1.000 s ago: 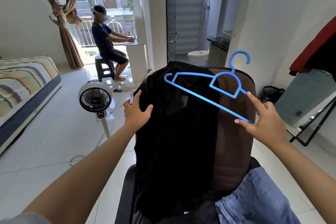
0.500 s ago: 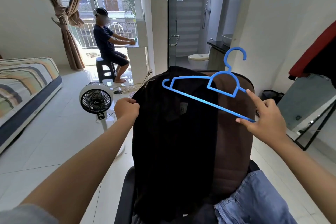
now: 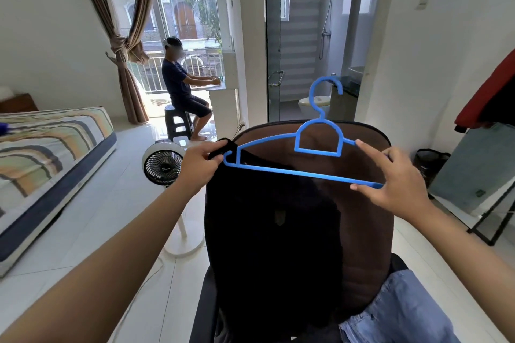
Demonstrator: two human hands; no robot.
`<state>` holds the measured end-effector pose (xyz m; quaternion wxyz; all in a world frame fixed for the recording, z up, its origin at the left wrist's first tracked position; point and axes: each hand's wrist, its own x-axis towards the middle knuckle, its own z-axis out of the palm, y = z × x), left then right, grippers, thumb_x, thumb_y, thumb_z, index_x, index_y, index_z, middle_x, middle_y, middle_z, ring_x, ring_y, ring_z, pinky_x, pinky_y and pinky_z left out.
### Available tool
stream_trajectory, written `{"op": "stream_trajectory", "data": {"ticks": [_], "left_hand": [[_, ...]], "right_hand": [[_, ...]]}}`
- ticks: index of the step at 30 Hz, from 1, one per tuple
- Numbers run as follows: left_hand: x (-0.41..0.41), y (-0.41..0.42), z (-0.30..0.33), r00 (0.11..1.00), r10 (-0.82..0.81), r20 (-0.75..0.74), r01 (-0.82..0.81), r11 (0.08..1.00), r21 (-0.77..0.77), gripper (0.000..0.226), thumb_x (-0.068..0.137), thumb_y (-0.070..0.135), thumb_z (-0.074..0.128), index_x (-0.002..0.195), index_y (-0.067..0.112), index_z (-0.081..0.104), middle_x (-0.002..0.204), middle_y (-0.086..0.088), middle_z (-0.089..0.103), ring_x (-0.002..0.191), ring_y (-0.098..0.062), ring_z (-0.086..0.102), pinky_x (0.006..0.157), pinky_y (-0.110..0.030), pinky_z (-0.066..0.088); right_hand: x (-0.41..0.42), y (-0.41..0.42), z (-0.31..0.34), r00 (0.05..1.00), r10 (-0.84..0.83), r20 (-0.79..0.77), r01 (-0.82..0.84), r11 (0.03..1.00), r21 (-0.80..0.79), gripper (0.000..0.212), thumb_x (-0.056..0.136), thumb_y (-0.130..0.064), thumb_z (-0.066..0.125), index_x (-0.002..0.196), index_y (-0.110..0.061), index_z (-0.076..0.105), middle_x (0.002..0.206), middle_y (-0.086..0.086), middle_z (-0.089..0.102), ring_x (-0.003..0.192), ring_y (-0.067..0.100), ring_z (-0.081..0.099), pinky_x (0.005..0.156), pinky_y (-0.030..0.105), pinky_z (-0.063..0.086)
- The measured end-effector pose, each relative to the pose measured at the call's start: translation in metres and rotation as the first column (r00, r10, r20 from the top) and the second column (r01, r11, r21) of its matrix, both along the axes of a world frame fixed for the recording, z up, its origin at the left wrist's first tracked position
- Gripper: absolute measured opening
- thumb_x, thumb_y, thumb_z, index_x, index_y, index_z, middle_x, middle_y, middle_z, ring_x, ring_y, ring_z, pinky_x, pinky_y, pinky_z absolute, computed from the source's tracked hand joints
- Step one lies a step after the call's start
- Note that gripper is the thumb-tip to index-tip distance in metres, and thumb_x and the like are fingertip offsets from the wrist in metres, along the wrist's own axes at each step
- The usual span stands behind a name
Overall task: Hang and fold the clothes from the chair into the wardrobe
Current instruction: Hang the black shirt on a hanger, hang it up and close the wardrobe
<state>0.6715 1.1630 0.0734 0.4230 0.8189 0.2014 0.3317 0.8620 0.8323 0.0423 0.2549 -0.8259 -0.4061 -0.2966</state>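
Pinching the black garment [image 3: 267,231], the left grip [image 3: 202,166] meets the blue hanger [image 3: 306,159] the right grip [image 3: 395,184] holds.

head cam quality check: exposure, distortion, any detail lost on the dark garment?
Head view: the window is bright backlight and the floor glares below it; wide-angle bends the walls at the edges; the black garment is crushed to near-featureless dark; the blue hanger and both hands stay sharp.

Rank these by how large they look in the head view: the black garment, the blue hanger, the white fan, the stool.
1. black garment, draped on the chair.
2. blue hanger.
3. white fan.
4. stool.
Fan and stool stand farther away, so their true sizes stay unsure.
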Motion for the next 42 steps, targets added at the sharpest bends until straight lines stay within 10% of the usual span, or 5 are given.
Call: {"op": "stream_trajectory", "data": {"ticks": [7,14,28,37,42], "left_hand": [[-0.033,-0.030,0.046,0.975,-0.152,-0.159,0.192,0.943,0.274,0.040,0.083,-0.003,0.063,0.120,0.012,0.063,0.104,0.006,0.064,0.089,0.009,0.057,0.078,-0.001,0.037],[-0.049,-0.074,0.094,0.930,-0.190,-0.316,0.313,0.860,0.404,0.042,0.085,0.006,0.064,0.123,0.023,0.062,0.106,0.008,0.060,0.098,-0.008,0.054,0.087,-0.016,0.038],[-0.058,-0.142,0.133,0.956,-0.190,-0.225,0.277,0.841,0.466,0.038,0.087,-0.002,0.060,0.122,0.013,0.063,0.102,0.014,0.057,0.101,-0.005,0.052,0.091,-0.003,0.029],[-0.079,-0.145,0.136,0.987,-0.138,-0.076,0.157,0.897,0.414,0.040,0.081,-0.006,0.064,0.117,0.011,0.065,0.108,0.000,0.065,0.108,-0.017,0.059,0.100,-0.024,0.040],[-0.087,-0.149,0.137,0.996,-0.090,0.027,0.076,0.943,0.323,0.037,0.078,-0.003,0.070,0.102,0.025,0.068,0.108,0.000,0.066,0.100,-0.012,0.063,0.080,-0.005,0.046]], "right_hand": [[-0.018,-0.009,0.003,0.995,0.086,0.044,-0.088,0.995,0.044,0.091,0.057,-0.031,0.090,0.138,-0.026,0.049,0.087,0.001,0.041,0.070,0.015,0.041,0.052,0.015,0.027],[-0.045,-0.009,-0.001,0.981,0.188,0.049,-0.193,0.973,0.126,0.097,0.058,-0.032,0.090,0.141,-0.028,0.042,0.087,-0.003,0.041,0.068,0.013,0.042,0.050,0.021,0.037],[-0.093,0.018,0.000,0.966,0.225,0.127,-0.252,0.929,0.271,0.086,0.069,-0.042,0.081,0.143,-0.027,0.040,0.089,0.000,0.045,0.070,0.007,0.038,0.049,0.011,0.032],[-0.112,0.008,0.014,0.922,0.138,0.362,-0.271,0.897,0.349,0.063,0.074,-0.052,0.073,0.129,-0.030,0.055,0.120,0.008,0.045,0.112,0.024,0.046,0.094,0.049,0.035],[-0.143,0.007,-0.006,0.818,0.428,0.386,-0.538,0.806,0.248,0.041,0.083,-0.036,0.068,0.121,-0.022,0.061,0.078,-0.002,0.055,0.071,0.015,0.051,0.063,0.033,0.041]]}}
